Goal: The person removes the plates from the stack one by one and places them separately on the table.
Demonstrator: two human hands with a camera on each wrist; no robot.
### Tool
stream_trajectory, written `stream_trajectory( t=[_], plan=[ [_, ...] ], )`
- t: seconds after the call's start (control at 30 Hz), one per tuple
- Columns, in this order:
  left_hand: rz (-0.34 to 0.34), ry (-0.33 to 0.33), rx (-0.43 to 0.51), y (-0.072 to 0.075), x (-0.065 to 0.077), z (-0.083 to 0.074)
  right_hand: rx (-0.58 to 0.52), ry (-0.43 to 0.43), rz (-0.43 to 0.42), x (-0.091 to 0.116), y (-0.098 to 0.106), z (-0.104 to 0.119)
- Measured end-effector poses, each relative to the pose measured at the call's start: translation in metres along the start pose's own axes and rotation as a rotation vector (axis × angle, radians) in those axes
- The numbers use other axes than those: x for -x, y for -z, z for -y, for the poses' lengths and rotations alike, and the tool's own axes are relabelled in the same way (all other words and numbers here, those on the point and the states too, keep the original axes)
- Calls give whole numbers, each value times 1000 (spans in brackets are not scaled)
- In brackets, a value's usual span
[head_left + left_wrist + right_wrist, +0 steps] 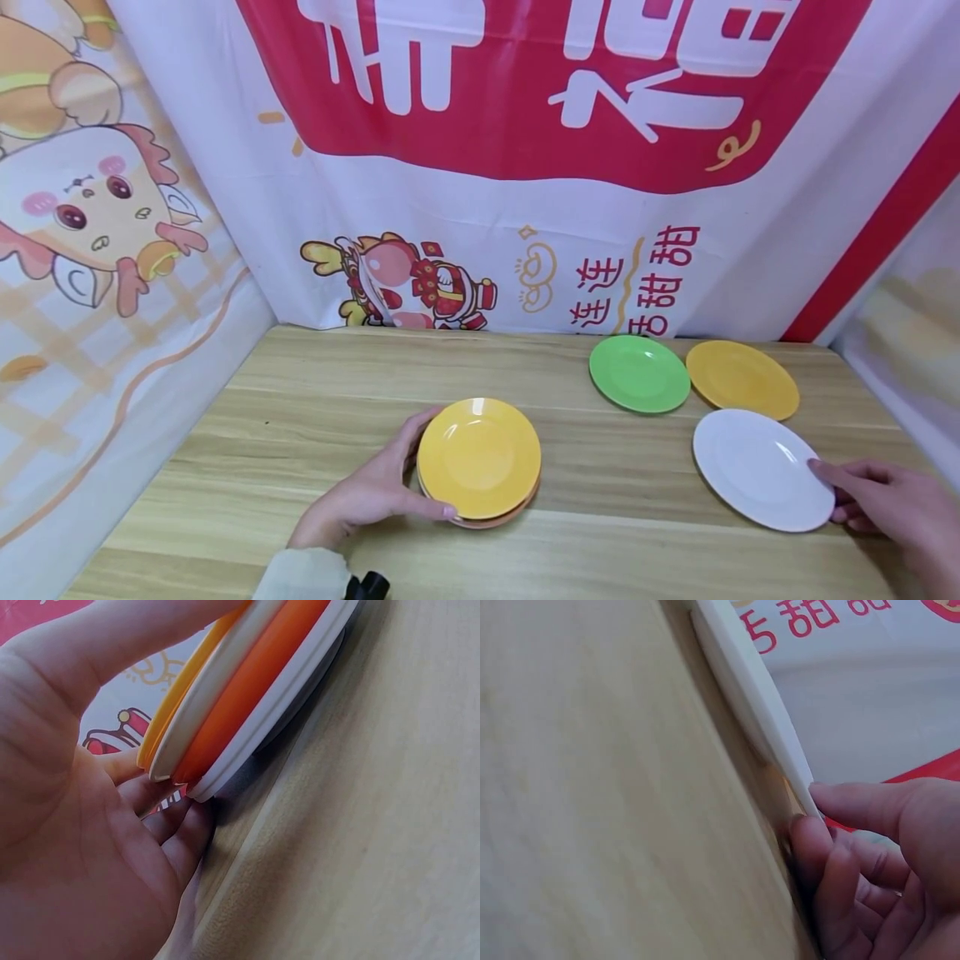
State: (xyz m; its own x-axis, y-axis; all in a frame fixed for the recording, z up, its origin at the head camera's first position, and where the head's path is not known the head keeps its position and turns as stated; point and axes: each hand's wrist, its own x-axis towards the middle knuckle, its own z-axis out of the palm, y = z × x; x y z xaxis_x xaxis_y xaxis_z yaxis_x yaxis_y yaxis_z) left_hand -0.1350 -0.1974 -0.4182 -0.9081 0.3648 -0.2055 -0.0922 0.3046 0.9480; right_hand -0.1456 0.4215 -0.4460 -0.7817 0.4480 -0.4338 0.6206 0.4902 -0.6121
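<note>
A stack of plates in front of me has a yellow plate on top. In the left wrist view a cream plate, an orange plate and a white plate show beneath it. My left hand grips the stack from its left side, thumb at the near rim and fingers round the far side. At the right, my right hand pinches the right rim of a white plate between thumb and fingers. In the right wrist view, that plate's underside lies close over the wood.
Behind the white plate lie a green plate and another yellow plate, side by side near the table's back edge. A printed cloth hangs behind the wooden table, and cloth walls flank it on both sides.
</note>
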Motion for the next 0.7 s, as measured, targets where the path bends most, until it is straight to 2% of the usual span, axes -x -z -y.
stream_trajectory(
  t=[0.27, 0.43, 0.7],
  plan=[
    [4, -3, 8, 1, -1, 1, -37, 20, 20, -6, 3, -5],
    [4, 0, 8, 1, 0, 1, -65, 63, 52, 2, 7, 0],
    [5, 0, 6, 0, 0, 1, -78, 60, 88, -1, 11, -7]
  ],
)
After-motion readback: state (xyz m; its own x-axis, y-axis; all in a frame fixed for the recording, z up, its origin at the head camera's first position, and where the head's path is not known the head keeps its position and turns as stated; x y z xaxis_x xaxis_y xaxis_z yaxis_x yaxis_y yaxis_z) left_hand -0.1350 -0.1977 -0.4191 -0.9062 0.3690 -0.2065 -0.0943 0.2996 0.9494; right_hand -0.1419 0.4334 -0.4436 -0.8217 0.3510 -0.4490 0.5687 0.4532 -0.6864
